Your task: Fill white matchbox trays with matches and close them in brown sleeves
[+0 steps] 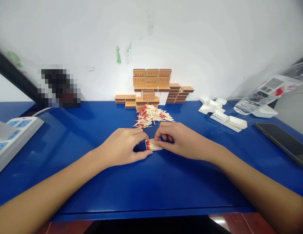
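Note:
A small white matchbox tray [153,145] full of red-tipped matches lies on the blue table [151,185], held between both hands. My left hand [124,146] curls around its left end, thumb and forefinger pinching it. My right hand [177,138] grips its right end with bent fingers. Just beyond my hands lies a loose heap of matches [152,116]. Behind that, stacked matchboxes [152,87] stand against the white wall.
Several empty white trays [221,112] lie at the right, with a clear plastic bag [266,94] and a dark phone [283,143] beyond them. A white power strip [12,135] sits at the left edge. A blurred dark object [60,86] stands at the back left.

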A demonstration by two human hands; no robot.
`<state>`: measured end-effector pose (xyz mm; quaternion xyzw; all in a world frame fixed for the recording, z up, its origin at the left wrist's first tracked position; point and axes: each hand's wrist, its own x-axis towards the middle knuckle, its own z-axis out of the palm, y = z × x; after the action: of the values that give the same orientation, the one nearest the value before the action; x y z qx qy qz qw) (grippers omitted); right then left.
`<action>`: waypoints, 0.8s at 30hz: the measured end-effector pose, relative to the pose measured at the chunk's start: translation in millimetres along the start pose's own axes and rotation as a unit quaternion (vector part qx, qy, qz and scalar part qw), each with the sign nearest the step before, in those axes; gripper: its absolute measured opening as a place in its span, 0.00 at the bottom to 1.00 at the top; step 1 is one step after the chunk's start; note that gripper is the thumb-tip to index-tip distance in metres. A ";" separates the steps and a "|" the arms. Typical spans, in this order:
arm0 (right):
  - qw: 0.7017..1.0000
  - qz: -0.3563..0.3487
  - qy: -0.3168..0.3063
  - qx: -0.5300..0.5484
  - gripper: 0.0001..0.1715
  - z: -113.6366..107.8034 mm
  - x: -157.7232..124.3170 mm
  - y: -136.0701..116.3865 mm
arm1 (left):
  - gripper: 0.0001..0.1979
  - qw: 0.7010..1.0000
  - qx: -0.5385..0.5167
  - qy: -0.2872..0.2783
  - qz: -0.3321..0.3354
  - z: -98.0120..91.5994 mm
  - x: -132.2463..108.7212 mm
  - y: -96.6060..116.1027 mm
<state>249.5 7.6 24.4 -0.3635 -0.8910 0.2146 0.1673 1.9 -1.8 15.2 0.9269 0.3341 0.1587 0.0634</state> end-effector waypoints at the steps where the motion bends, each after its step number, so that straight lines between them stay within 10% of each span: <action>1: 1.000 0.003 0.000 0.000 0.07 0.3 -0.2 -0.6 | 0.12 1.000 -0.001 0.000 0.000 0.1 0.2 0.0; 12: 0.972 0.131 0.182 -0.074 0.09 -10.5 9.5 51.9 | 0.15 1.000 0.003 -0.002 0.007 2.5 -1.4 0.4; 24: 0.963 0.112 0.165 -0.181 0.11 -13.8 12.4 72.5 | 0.14 1.000 -0.002 -0.005 0.009 1.3 -0.6 0.9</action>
<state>289.0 66.8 1.4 -0.5159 -0.8283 0.0045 0.2185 2.5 -2.9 14.1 0.9306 0.3251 0.1551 0.0654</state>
